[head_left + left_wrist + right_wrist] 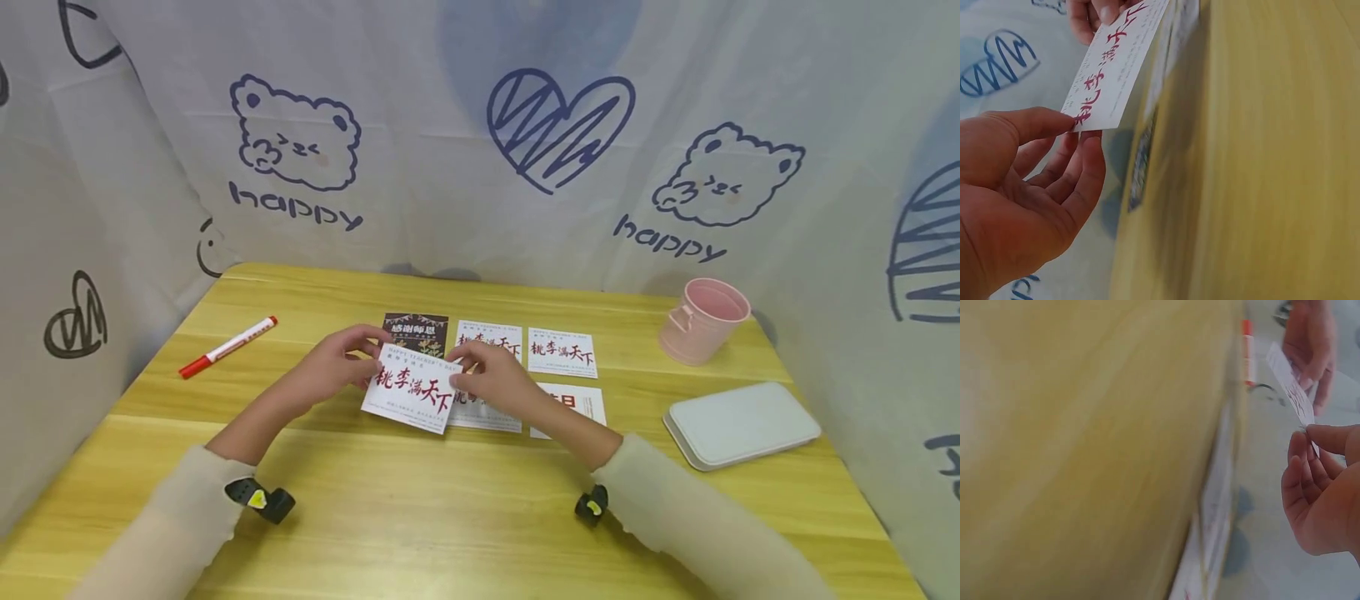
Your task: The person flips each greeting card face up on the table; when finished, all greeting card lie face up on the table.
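Observation:
Both hands hold one white card (411, 388) with red brush characters a little above the table. My left hand (339, 360) pinches its left edge between thumb and fingers; the left wrist view shows that pinch at the card's corner (1110, 72). My right hand (491, 379) pinches the right edge, seen edge-on in the right wrist view on the card (1288, 384). Under and behind the card lie other cards: a dark one (417, 331), two white ones (491, 337) (562, 352) in a row, and a partly covered one (573, 404) nearer me.
A red-capped marker (227, 347) lies at the table's left. A pink cup (703, 320) stands at the back right, with a white flat case (741, 424) in front of it. Printed cloth walls surround the yellow wooden table (420, 508).

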A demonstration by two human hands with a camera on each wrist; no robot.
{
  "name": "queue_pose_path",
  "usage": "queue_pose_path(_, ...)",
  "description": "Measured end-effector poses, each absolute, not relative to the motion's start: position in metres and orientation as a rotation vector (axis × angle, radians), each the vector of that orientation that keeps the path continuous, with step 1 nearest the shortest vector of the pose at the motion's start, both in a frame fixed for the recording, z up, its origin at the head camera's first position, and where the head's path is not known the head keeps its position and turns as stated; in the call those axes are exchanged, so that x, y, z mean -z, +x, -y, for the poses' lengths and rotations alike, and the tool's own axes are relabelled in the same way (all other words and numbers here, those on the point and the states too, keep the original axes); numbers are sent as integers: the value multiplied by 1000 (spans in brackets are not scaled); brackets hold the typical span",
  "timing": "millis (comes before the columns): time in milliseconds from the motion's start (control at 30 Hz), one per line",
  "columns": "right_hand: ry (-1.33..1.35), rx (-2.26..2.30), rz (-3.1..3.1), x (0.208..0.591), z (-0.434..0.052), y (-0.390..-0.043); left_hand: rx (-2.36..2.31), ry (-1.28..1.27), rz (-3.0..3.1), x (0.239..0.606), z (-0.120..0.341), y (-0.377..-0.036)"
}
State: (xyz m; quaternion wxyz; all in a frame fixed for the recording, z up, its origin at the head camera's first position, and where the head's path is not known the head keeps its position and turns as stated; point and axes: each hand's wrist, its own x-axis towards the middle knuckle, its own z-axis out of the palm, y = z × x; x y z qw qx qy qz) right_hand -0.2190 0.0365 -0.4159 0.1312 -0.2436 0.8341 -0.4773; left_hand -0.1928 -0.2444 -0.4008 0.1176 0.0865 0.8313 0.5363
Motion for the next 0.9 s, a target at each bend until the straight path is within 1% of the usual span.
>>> queue_pose_path(133,-748,1179,-2509,424,-19,-229,-1469,208,-2430,412,259,-199)
queue_pose_path(467,-785,768,-2674,430,5,-251,-1297,289,-2524,429,273,-219)
queue_pose_path(900,-821,636,-2693,434,9,-257,-1131,257,-2583,435,267,-228)
